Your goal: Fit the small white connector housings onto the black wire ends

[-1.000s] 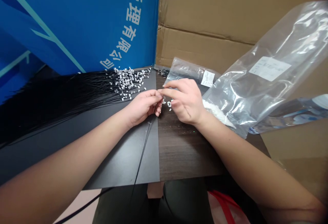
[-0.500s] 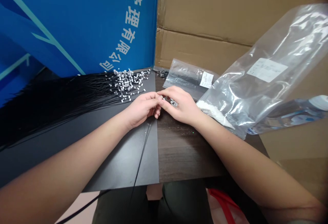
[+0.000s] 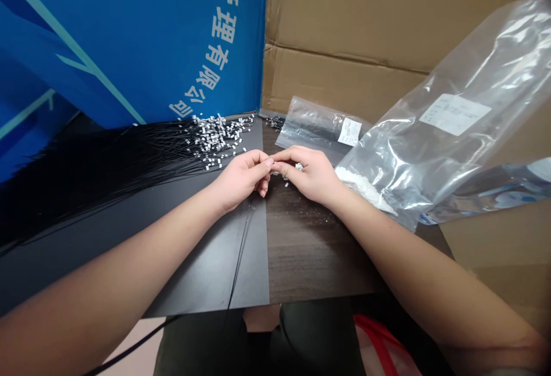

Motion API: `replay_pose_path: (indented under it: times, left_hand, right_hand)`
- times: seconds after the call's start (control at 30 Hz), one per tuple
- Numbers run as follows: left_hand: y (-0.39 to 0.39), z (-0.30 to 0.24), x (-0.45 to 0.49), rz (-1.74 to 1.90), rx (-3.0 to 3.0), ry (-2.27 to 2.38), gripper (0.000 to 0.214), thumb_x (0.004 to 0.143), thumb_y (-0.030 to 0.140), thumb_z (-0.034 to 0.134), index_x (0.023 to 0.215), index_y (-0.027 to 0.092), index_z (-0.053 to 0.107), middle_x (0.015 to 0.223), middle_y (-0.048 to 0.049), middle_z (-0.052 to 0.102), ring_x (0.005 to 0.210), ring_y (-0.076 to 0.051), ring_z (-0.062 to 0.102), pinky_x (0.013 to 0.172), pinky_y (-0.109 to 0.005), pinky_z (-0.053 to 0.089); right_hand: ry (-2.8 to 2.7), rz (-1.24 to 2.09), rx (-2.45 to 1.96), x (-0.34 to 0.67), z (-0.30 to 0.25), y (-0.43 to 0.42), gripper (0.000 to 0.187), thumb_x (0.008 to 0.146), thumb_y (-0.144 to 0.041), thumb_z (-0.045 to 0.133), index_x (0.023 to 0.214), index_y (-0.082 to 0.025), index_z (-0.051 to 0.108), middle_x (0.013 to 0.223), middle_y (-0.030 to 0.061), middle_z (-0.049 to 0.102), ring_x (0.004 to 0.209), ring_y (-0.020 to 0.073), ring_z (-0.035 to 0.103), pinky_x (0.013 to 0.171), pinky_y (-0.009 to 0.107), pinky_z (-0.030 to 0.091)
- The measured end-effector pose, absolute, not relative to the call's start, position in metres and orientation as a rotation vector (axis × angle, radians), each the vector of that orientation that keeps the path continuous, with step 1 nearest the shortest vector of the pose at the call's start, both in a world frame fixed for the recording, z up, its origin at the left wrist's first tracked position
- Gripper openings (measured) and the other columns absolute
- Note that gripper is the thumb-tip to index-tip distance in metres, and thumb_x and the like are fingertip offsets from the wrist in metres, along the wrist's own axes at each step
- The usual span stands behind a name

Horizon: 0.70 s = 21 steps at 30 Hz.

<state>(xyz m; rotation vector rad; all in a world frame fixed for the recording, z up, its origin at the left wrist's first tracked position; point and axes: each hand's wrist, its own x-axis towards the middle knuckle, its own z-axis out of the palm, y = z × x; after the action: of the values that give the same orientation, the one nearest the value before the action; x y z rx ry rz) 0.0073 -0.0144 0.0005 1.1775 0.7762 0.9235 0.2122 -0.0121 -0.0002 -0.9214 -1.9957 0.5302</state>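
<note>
The left grip (image 3: 243, 181) and right grip (image 3: 312, 176) have closed in to meet, curled shut, whatever they pinch too small to tell, with tiny white connectors (image 3: 298, 166) just beside the right grip.

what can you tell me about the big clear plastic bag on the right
The large clear plastic bag is glossy and creased, with a white rectangular label on its upper part and a mass of small white pieces gathered in its lower end. It lies tilted, its upper end rising against the brown cardboard and its lower end resting on the dark wood-grain table, beside the person's right hand.
</note>
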Motion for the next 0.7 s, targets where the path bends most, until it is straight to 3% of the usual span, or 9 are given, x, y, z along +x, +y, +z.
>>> replay_pose_path:
  times: [0.27, 0.57, 0.7]
  left_hand:
    - [-0.0138, 0.0075, 0.0047, 0.961, 1.029, 0.7, 0.022, 0.092, 0.027, 0.082, 0.086, 0.015, 0.065, 0.07, 0.0004, 0.063, 0.056, -0.011, 0.061, 0.053, -0.024, 0.053]
    - [-0.0137, 0.0093, 0.0059, 0.923, 0.971, 0.653, 0.023, 0.092, 0.026, 0.084, 0.085, 0.014, 0.067, 0.07, 0.0, 0.063, 0.056, -0.011, 0.06, 0.056, -0.025, 0.054]
    - [-0.0136, 0.0096, 0.0061, 0.918, 0.963, 0.662, 0.023, 0.09, 0.025, 0.086, 0.085, 0.014, 0.066, 0.071, 0.0005, 0.063, 0.057, -0.011, 0.06, 0.057, -0.025, 0.056]
  right_hand:
    - [-1.711, 0.786, -0.956, 0.2092, -0.0054, -0.0105, 0.019, 0.098, -0.037, 0.077, 0.106, -0.021, 0.082, 0.103, 0.0055, 0.085, 0.092, 0.0217, 0.078, 0.084, 0.038, 0.061]
    - [-1.716, 0.811, -0.921, 0.2059, -0.0057, -0.0131, 0.026, 0.101, -0.045, 0.073, 0.108, -0.021, 0.082, 0.106, 0.0056, 0.085, 0.096, 0.0208, 0.077, 0.09, 0.038, 0.061]
    - [-1.754, 0.76, -0.93, 0.2056, -0.0018, -0.015, 0.022, 0.101, -0.041, 0.074, 0.104, -0.021, 0.083, 0.101, 0.0055, 0.084, 0.09, 0.0193, 0.075, 0.084, 0.036, 0.06]
